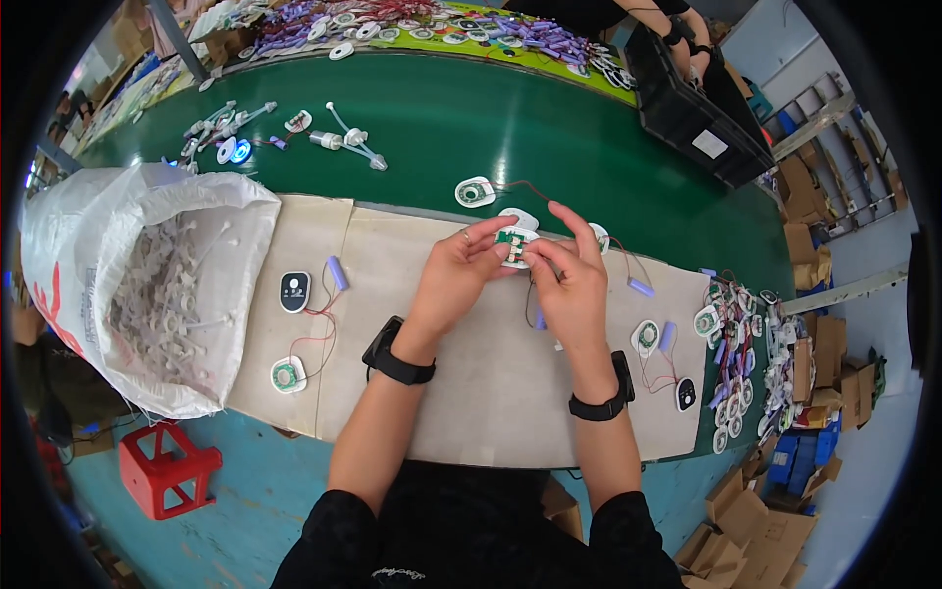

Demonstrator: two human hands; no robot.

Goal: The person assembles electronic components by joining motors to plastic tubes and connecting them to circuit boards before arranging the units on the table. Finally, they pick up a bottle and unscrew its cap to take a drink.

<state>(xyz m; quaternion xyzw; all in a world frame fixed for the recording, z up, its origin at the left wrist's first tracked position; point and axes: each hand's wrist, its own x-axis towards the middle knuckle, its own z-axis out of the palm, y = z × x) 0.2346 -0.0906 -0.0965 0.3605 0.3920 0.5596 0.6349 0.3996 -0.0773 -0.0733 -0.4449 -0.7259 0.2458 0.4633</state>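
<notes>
Over the far edge of the paper-covered work surface, my left hand point(459, 270) pinches a small green circuit board in a white rounded housing point(512, 239) between thumb and fingers. The thumb and index finger of my right hand point(569, 280) close on the same board's right side, its other fingers raised. Beyond them lies another round board unit point(475, 191) with a red wire. A purple battery cell point(541, 319) shows partly beside my right hand. Wired board sets lie to the left, with a black-faced unit point(294, 292), and to the right, with a white-rimmed board point(646, 338).
A white sack point(74, 285) of translucent plastic parts stands at the left. Plastic stem assemblies point(355, 137) lie on the green belt point(422, 103). Wired boards and cells point(728, 368) pile up at right. Another person's arms point(677, 29) reach over a black crate point(687, 108).
</notes>
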